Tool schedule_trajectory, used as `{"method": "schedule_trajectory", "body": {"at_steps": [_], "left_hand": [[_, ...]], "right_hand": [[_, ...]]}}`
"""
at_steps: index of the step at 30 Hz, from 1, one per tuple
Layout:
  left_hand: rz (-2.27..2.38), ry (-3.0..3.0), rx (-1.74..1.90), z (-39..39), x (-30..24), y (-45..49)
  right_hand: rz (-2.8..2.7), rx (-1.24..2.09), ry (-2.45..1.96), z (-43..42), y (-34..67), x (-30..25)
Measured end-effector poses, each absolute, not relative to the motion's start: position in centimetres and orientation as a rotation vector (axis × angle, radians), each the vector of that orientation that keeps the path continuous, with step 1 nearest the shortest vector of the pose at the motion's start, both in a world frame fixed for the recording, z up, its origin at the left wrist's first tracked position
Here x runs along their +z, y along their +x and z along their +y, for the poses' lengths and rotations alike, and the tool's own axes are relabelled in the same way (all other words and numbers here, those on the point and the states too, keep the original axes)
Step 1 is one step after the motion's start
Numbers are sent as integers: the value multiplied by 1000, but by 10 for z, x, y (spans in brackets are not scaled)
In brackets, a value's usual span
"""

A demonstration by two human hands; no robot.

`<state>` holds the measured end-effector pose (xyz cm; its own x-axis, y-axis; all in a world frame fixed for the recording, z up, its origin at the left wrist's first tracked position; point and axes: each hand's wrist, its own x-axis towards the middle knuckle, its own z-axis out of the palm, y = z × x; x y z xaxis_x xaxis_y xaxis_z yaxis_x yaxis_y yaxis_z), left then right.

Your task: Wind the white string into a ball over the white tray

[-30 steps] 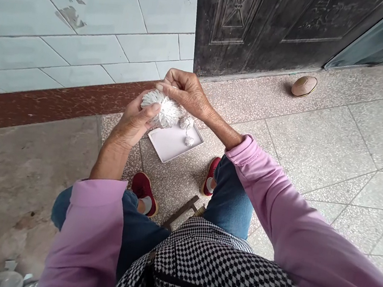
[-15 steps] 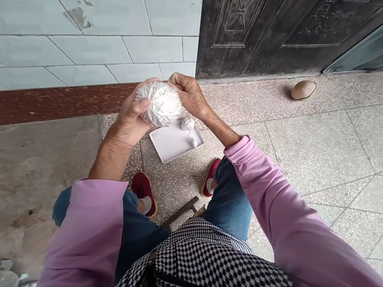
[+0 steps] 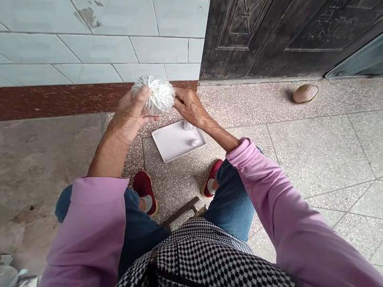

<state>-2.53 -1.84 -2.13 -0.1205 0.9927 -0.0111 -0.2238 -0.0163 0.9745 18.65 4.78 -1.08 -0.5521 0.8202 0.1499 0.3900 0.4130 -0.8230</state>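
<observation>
A round ball of white yarn (image 3: 157,95), its strands loose and loopy, is held up in front of the tiled wall. My left hand (image 3: 128,114) grips it from the left, thumb laid across its near face. At its right edge is my right hand (image 3: 192,107), fingers pinched together; what lies between the fingertips is hidden. Below, on the floor, a shallow white tray (image 3: 171,144) holds a small white ball (image 3: 189,126), partly covered by my right hand, and a smaller white lump (image 3: 194,142) with a thin thread beside it.
My red shoes (image 3: 144,187) stand either side of the tray's near end. A dark wooden door (image 3: 252,32) adjoins the tiled wall (image 3: 113,14). A pinkish ball-like object (image 3: 305,93) lies by the doorstep. Clear plastic items (image 3: 5,274) sit at bottom left.
The yarn ball has turned in my left hand and moved slightly left and up. My right hand has lowered from its upper right to its right side.
</observation>
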Motion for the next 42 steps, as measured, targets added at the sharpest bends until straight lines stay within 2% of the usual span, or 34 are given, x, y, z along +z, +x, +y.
{"method": "schedule_trajectory", "body": {"at_steps": [8,13,18,22,28,42], "left_hand": [[994,787,1550,-9,-20,-36],[1133,788,1625,-5,-30,-45],[1276,892,1614,-2,-41,-42],[1349,876,1528,-4,-36,-33],[1130,971,1267,-11,-24,-26],[1200,1133,1053,-28,-6,-23]], "right_hand": [[-2207,1094,-977,39,180,-7],[-2319,1187,-801,23,177,-12],[-2196,1236,-616,32,181,-10],[-2044,1279,-669,44,189,0],[-1863,1297,-779,58,206,11],[-2002,1156,-694,59,198,3]]}}
